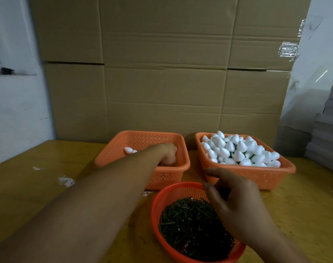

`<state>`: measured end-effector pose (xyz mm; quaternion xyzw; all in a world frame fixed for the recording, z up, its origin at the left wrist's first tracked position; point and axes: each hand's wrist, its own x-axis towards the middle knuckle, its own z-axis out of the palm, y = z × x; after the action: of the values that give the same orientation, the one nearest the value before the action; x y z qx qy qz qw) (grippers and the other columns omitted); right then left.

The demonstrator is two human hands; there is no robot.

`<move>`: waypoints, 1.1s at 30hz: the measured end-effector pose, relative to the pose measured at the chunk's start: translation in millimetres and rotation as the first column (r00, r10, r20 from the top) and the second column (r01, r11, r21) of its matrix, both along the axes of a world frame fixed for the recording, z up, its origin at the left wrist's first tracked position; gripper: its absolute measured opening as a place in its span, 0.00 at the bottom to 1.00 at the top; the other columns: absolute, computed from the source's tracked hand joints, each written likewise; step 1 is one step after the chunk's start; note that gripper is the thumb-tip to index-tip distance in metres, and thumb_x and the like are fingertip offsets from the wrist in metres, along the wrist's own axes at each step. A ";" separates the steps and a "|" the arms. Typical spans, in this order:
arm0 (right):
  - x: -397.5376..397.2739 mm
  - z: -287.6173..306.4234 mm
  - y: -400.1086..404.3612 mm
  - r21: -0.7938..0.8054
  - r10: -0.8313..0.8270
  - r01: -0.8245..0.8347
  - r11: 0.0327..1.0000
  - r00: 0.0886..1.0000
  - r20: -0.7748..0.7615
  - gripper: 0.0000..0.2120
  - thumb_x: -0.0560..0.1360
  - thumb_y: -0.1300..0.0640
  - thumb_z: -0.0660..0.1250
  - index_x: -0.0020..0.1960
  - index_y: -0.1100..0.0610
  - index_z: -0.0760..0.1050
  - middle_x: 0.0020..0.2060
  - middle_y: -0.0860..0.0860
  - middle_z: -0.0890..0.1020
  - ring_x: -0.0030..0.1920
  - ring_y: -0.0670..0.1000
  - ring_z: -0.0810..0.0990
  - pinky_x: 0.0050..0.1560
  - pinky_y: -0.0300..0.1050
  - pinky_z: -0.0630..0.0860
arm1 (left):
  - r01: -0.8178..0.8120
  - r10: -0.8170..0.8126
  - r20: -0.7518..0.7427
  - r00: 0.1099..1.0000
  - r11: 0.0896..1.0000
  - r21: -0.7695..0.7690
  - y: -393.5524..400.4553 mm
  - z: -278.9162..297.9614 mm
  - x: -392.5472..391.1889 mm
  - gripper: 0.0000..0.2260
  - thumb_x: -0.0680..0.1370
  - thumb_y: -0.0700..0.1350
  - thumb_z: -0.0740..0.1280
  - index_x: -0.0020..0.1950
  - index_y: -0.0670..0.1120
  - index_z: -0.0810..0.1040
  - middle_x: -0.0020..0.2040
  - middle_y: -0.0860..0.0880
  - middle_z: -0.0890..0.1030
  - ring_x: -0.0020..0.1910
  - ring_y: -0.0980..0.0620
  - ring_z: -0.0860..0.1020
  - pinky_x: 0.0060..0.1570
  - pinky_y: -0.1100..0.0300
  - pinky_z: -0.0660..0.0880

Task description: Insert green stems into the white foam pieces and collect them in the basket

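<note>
**Foam pieces and stems sorted in three baskets**

At centre frame the left hand (168, 155) reaches down into the left orange basket (116, 149), fingers hidden, so its grip cannot be told; a few white foam pieces (128, 149) lie there. The right basket (256, 177) is heaped with egg-shaped white foam on green stems (243, 150). At lower centre, the right hand (237, 202) hovers loosely curled, holding nothing, over the round red basket (158, 202) of short dark green stems (186, 224) on the tabletop (48, 168).

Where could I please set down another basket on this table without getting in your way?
The widest bare patch is the wooden table left of the left orange basket, bordered by the white wall; a few white scraps lie there. A narrower strip lies right of the round red basket, below the right orange basket. The middle is crowded with baskets and both hands.
</note>
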<state>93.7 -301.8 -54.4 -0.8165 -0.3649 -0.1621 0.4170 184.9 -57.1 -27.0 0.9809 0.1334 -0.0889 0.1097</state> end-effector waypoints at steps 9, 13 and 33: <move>-1.8 1.9 -0.5 -0.001 -0.001 0.001 1.000 1.000 0.009 0.15 0.75 0.55 0.72 0.62 0.47 0.80 0.31 0.41 0.82 0.30 0.42 0.80 0.30 0.34 0.72 | -0.041 0.196 0.405 0.893 0.932 -0.360 0.3 22.6 -31.2 0.12 0.72 0.42 0.77 0.48 0.48 0.75 0.44 0.49 0.80 0.38 0.51 0.77 0.27 0.63 0.68; -2.8 2.2 0.6 -0.018 0.004 -0.003 1.000 1.000 0.004 0.15 0.76 0.54 0.72 0.62 0.47 0.80 0.31 0.40 0.82 0.31 0.41 0.80 0.32 0.31 0.68 | 0.087 0.194 0.580 0.791 0.903 -0.420 -4.6 25.9 -53.9 0.12 0.72 0.40 0.77 0.47 0.52 0.76 0.43 0.49 0.82 0.36 0.53 0.79 0.31 0.59 0.75; -4.0 -0.1 3.1 -0.115 -0.008 0.012 0.993 0.999 0.034 0.14 0.73 0.54 0.75 0.59 0.47 0.82 0.33 0.40 0.82 0.34 0.38 0.80 0.34 0.30 0.71 | 0.534 -0.050 0.816 0.575 0.779 -0.328 -50.9 -18.7 -187.1 0.16 0.80 0.37 0.67 0.64 0.53 0.78 0.59 0.56 0.80 0.65 0.54 0.76 0.65 0.52 0.74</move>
<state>89.7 -298.7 -54.5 -0.8381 -0.3764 -0.1564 0.3626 -2.2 -108.0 -45.6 0.8552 -0.1301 0.2871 0.4115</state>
